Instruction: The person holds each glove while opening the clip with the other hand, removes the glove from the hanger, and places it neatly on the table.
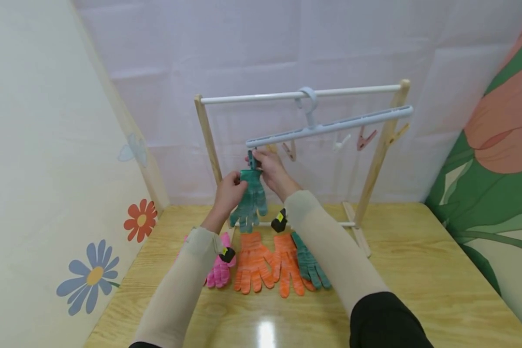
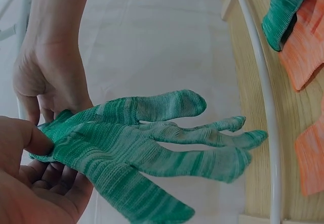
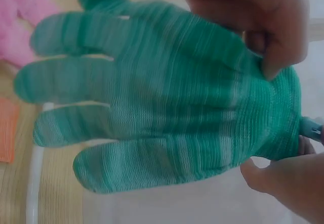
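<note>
A green knitted glove (image 1: 250,200) hangs fingers-down below the left end of a pale blue clip hanger (image 1: 330,127). My left hand (image 1: 229,194) pinches the glove's cuff, thumb on top in the left wrist view. At that hanger end, my right hand (image 1: 275,171) holds a dark green clothespin (image 1: 252,159) just above the cuff. The clothespin's tip meets the cuff in the right wrist view (image 3: 311,128), but whether it bites the fabric is hidden. The hanger tilts, its left end lower.
The hanger hooks over the white bar (image 1: 252,98) of a wooden-legged rack. More clothespins, including a red one (image 1: 366,140) and a yellow one (image 1: 399,135), hang along it. On the table (image 1: 417,270) lie pink (image 1: 219,273), orange (image 1: 253,263) and green gloves (image 1: 310,263).
</note>
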`<state>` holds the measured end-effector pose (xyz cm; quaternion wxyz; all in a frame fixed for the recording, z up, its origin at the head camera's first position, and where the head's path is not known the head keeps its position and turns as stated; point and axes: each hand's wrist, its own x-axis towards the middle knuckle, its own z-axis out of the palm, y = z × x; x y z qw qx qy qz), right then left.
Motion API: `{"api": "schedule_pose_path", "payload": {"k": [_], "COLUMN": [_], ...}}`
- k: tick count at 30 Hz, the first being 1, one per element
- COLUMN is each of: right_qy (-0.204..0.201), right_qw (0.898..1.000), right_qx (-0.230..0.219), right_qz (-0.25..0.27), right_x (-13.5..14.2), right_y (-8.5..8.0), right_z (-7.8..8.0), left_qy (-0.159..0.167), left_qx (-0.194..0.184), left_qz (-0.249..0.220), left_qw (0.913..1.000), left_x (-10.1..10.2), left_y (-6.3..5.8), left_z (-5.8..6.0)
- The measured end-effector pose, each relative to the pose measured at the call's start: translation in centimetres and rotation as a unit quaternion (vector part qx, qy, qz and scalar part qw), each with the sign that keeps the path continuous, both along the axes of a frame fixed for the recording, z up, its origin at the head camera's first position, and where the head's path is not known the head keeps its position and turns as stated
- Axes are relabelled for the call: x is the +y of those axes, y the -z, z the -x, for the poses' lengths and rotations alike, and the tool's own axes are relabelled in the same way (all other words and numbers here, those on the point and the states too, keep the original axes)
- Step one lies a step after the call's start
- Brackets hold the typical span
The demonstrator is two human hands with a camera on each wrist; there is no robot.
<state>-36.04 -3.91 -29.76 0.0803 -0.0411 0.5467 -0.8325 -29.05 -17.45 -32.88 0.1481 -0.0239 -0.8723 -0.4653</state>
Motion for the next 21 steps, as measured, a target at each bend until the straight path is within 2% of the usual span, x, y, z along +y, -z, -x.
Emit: {"api": "schedule_pose_path", "payload": {"k": [6, 15, 21], "right_qy": [-0.036, -0.063, -0.069], "right_qw": [0.999, 0.998, 0.998], "right_qx": [-0.013, 0.001, -0.003], "right_qz": [0.003, 0.002, -0.002], "right_x": [-0.1, -0.3, -0.2], "right_y": [0.3, 0.2, 0.0], "right_z": [-0.2, -0.5, -0.5], "left_qy": [-0.002, -0.021, -0.008], "left_qx": [0.015, 0.005, -0.011], "left_qz": [0.022, 0.051, 0.039], "left_qw": [0.9996, 0.9985, 0.9991], "left_x": [-1.0, -2.9, -4.1], "left_y": [0.2, -0.4, -0.8], "left_z": [-0.4, -1.6, -2.3]}}
